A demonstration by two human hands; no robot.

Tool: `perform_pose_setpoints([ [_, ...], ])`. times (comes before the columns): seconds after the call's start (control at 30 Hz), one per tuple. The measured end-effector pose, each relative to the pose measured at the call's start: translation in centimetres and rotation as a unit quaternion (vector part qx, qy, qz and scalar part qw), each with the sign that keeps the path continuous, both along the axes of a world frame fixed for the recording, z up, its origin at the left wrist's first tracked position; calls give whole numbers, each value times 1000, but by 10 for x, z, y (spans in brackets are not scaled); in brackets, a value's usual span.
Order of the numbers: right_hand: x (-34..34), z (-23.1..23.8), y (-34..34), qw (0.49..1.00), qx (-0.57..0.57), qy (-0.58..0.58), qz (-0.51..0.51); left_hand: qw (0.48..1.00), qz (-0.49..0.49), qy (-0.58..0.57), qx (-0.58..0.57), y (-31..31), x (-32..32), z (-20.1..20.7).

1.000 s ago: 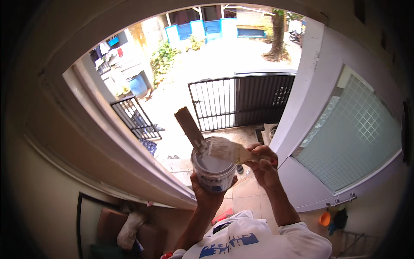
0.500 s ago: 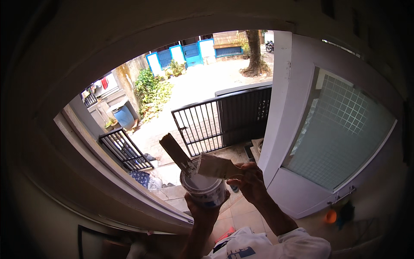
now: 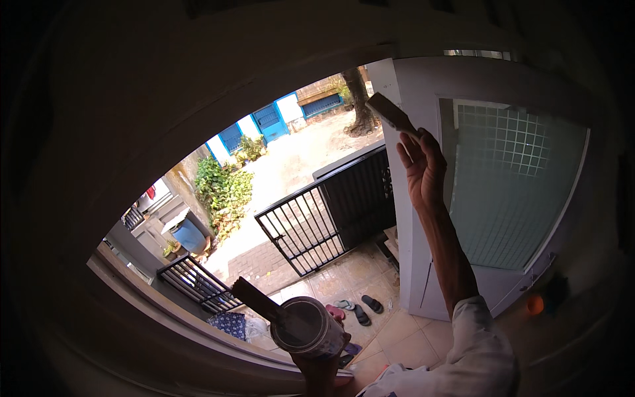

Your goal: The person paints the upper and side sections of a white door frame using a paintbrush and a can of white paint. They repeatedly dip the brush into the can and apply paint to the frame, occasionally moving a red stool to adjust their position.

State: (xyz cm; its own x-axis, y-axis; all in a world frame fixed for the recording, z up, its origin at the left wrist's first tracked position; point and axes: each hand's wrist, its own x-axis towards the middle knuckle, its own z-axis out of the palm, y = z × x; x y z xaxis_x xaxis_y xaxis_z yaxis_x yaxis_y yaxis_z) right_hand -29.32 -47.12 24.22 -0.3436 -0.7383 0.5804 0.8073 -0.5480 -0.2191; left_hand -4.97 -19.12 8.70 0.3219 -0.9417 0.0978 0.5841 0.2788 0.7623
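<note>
My left hand point(image 3: 322, 372) is wrapped round a round paint tin point(image 3: 321, 334), which I hold up at the lower middle of the view. A flat brown wooden stick point(image 3: 254, 298) with a rough end leans out over the tin's left rim. My right hand point(image 3: 426, 169) is raised high beside the door frame. Its thumb and fingers pinch the handle of a wide, flat putty knife point(image 3: 389, 112), its blade pointing up and to the left. Shadow hides what is on the blade.
A pale door point(image 3: 426, 284) with a frosted glass pane point(image 3: 509, 192) stands at the right. Beyond the doorway are a black metal gate point(image 3: 311, 225) and several sandals point(image 3: 362, 314) on the tiles. A blue barrel point(image 3: 188, 236) stands outside at the left.
My right hand has lifted the putty knife away from the tin, up and to the right. The tin has shifted lower, and the view has turned.
</note>
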Motion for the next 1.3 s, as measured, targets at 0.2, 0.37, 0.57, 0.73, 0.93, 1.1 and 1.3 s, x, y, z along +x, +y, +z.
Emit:
perform_pose_setpoints([
  [0.2,-50,84,-92,939,3,91,-332,992,-57,116,5,13,26,-51],
  [0.37,-54,97,-148,867,-36,149,-474,984,-81,161,3,27,24,-53],
  [0.57,-33,117,-154,871,-2,181,-457,963,-80,257,-6,29,28,-63],
  [0.73,-21,105,-149,940,7,90,-329,976,13,202,74,33,24,-49],
  [0.93,-49,120,-167,921,-1,107,-375,969,-6,236,76,28,21,-57],
  [1.1,-11,107,-147,960,-9,78,-269,967,-5,248,59,29,30,-59],
  [1.3,-45,129,-170,961,6,0,-278,942,-129,305,-49,23,24,-54],
])
